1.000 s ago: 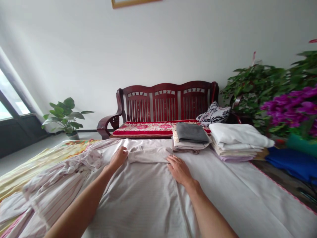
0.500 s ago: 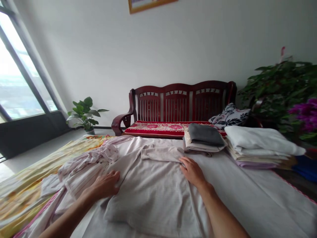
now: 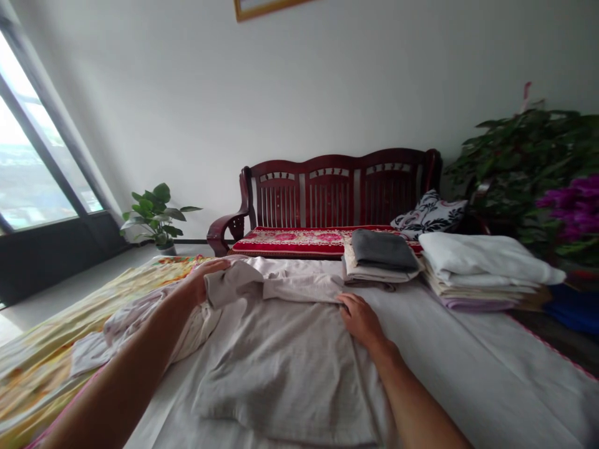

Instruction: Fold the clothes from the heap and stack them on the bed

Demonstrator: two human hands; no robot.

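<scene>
Left hand (image 3: pixel 211 269) has advanced toward the bench (image 3: pixel 326 193), clamped on a flap (image 3: pixel 236 285) of the grey garment (image 3: pixel 287 362) before that bench. Right hand (image 3: pixel 361 317) touches a seemingly folded strip (image 3: pixel 302 289), grip undetermined; flap outstanding.

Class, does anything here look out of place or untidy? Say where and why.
The cloth left of the garment looks untidy: it lies bunched, unlike the folded stacks at right. I see nothing spilled.

Left hand (image 3: pixel 206 272) holds up one end of the gray garment (image 3: pixel 290 368), grip partly hidden by cloth; right hand (image 3: pixel 362 318) touches its folded strip (image 3: pixel 302 289) at the right end. Two folded stacks beyond: dark gray cloth (image 3: pixel 384 251) tops one, white cloth (image 3: pixel 486 257) the other.
</scene>
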